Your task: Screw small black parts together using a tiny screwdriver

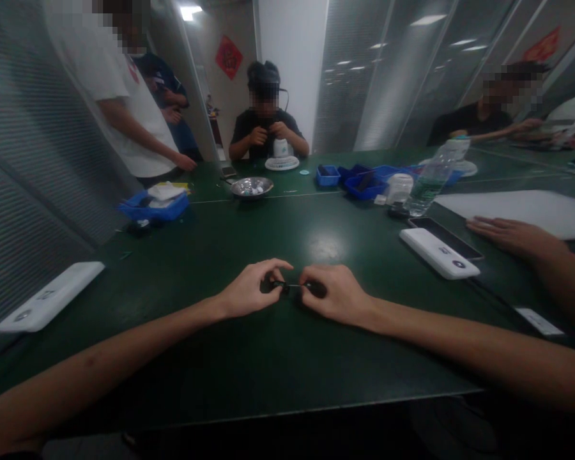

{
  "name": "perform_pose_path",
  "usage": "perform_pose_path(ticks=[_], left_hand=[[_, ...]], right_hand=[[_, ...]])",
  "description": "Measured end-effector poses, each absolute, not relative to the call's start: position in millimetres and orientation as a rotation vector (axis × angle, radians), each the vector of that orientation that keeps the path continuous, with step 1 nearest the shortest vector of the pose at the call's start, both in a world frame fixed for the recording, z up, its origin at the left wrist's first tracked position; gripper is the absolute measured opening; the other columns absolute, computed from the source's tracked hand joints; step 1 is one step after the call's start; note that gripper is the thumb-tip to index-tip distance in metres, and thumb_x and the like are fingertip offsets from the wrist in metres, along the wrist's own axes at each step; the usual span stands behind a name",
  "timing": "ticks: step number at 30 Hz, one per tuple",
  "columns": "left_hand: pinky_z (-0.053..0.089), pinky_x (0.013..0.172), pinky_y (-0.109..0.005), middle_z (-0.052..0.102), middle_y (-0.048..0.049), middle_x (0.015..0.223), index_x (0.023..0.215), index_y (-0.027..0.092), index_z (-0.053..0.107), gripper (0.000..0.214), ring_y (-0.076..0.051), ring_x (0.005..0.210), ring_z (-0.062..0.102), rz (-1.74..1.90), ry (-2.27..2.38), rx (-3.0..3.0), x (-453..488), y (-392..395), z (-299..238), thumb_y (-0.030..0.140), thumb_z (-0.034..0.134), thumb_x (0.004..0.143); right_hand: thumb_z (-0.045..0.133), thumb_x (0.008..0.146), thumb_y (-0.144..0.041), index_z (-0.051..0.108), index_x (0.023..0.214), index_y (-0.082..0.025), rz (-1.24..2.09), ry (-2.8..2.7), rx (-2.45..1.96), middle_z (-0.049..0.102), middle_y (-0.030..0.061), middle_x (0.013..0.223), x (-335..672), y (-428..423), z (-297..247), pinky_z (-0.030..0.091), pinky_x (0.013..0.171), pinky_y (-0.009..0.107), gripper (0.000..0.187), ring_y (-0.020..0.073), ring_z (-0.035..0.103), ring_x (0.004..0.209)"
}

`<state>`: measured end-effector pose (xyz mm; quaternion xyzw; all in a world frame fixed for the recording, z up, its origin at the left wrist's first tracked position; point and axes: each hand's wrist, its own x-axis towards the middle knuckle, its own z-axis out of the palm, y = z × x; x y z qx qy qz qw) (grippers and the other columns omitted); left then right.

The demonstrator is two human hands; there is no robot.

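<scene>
Low over the green table (230,236), my two hands meet near the middle of the view. My left hand (249,287) pinches a small black part (283,287) between thumb and fingers, with the index finger raised above it. From my right hand (333,291), closed with its fingertips together, a thin metal shaft (294,285) runs to the black part. Most of what my right hand holds is hidden in its fingers, so its kind is not clear.
White power banks (52,297) lie at both sides. On the right are a phone (445,236), a plastic bottle (429,182) and another person's hand (512,236). Further back stand a metal bowl (252,187), a blue bin (160,207) and a white fan (282,163).
</scene>
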<state>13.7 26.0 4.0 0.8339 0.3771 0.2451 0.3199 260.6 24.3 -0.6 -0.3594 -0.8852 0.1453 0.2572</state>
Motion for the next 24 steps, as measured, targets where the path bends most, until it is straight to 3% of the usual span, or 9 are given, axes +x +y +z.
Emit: perform_pose_path(ticks=[8, 18, 24], left_hand=[[0.047, 0.078, -0.031, 0.069, -0.0058, 0.102, 0.133, 0.021, 0.056, 0.042, -0.018, 0.089, 0.064, 0.628, 0.962, 2.198, 12.3, 27.0, 2.8, 0.02, 0.061, 0.091], [0.047, 0.089, -0.035, 0.067, -0.0074, 0.112, 0.14, 0.023, 0.052, 0.048, -0.021, 0.099, 0.063, 0.6, 0.888, 2.241, 12.6, 25.5, 1.0, 0.026, 0.063, 0.094], [0.047, 0.093, -0.036, 0.065, -0.0082, 0.119, 0.143, 0.023, 0.049, 0.054, -0.022, 0.111, 0.06, 0.629, 0.911, 2.158, 10.9, 29.1, 1.2, 0.026, 0.066, 0.092]], right_hand=[[0.061, 0.087, -0.025, 0.068, 0.089, -0.019, 0.407, -2.423, -0.947, 0.067, 0.0005, 0.082, 261.7, 25.8, -0.5, 0.039, 0.063, 0.025, 0.009, 0.0126, 0.058, 0.067], [0.055, 0.097, -0.026, 0.064, 0.111, -0.019, 0.449, -2.526, -0.842, 0.069, 0.0064, 0.101, 257.5, 25.3, 0.5, 0.046, 0.068, 0.027, 0.018, 0.0151, 0.063, 0.076], [0.058, 0.094, -0.027, 0.066, 0.099, -0.019, 0.386, -2.402, -0.997, 0.068, 0.003, 0.087, 259.0, 28.4, -1.5, 0.04, 0.061, 0.026, 0.012, 0.0137, 0.058, 0.068]])
